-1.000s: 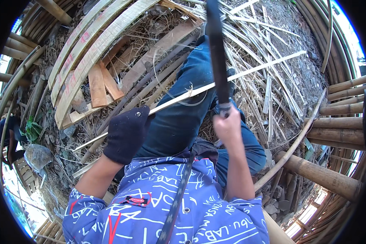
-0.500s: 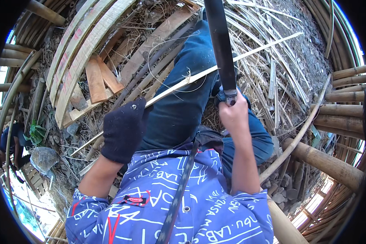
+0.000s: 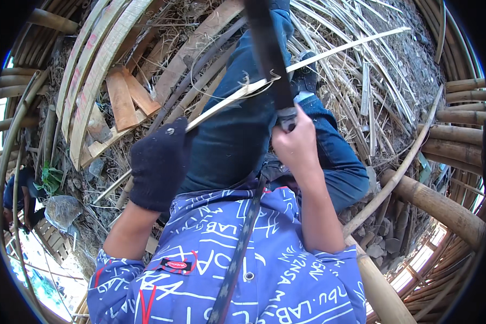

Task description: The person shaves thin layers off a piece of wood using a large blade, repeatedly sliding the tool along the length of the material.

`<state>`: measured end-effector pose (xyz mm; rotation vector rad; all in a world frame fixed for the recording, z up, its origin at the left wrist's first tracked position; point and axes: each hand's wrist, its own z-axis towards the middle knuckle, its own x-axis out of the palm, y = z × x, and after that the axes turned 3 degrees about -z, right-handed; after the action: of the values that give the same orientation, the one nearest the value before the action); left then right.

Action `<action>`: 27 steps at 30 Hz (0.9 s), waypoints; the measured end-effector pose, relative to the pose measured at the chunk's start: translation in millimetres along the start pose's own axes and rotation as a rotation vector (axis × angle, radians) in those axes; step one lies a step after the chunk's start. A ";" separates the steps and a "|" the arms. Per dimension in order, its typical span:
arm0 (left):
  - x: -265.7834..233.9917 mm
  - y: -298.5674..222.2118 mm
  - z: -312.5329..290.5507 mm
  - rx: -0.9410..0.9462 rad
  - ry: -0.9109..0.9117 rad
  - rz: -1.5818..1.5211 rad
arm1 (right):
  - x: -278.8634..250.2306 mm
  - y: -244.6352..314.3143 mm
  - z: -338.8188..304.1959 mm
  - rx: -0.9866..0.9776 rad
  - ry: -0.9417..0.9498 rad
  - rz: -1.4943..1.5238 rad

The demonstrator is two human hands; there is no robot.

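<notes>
My left hand [image 3: 161,164], in a dark knitted glove, is closed around a long pale bamboo strip [image 3: 221,107]. The strip slants across my raised leg from lower left to upper right, with thin shavings curling off it near the blade. My right hand [image 3: 297,141] is bare and wraps round the handle of a machete [image 3: 271,59]. Its broad dark blade points away from me and crosses over the strip; the blade is partly blurred. The strip's near end sticks out below the gloved hand.
Curved sawn planks [image 3: 94,70] and short wood offcuts [image 3: 122,100] lie at left. Several split bamboo strips [image 3: 367,81] are spread on the ground at right. Thick bamboo poles [image 3: 437,205] stand close on my right. Another person [image 3: 22,194] is bent over at far left.
The machete and my right hand have moved left along the strip, toward my gloved hand. A curl of shaving now shows beside the blade. My left hand keeps its hold.
</notes>
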<state>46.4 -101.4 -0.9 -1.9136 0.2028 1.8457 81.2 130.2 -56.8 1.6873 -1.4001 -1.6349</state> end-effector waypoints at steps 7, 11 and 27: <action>1.6 -7.3 1.4 -0.003 0.006 0.038 | -4.8 6.2 5.6 0.016 0.005 -0.026; 0.2 -1.6 -1.5 0.034 0.000 0.051 | -8.3 6.7 1.2 -0.053 0.042 -0.021; 3.6 2.5 3.7 -0.027 0.030 0.019 | 1.9 13.5 -5.3 -0.023 0.124 0.069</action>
<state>42.3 -101.2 -4.9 -1.9650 0.2077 1.8416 80.7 121.1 -45.3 1.6777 -1.3591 -1.4774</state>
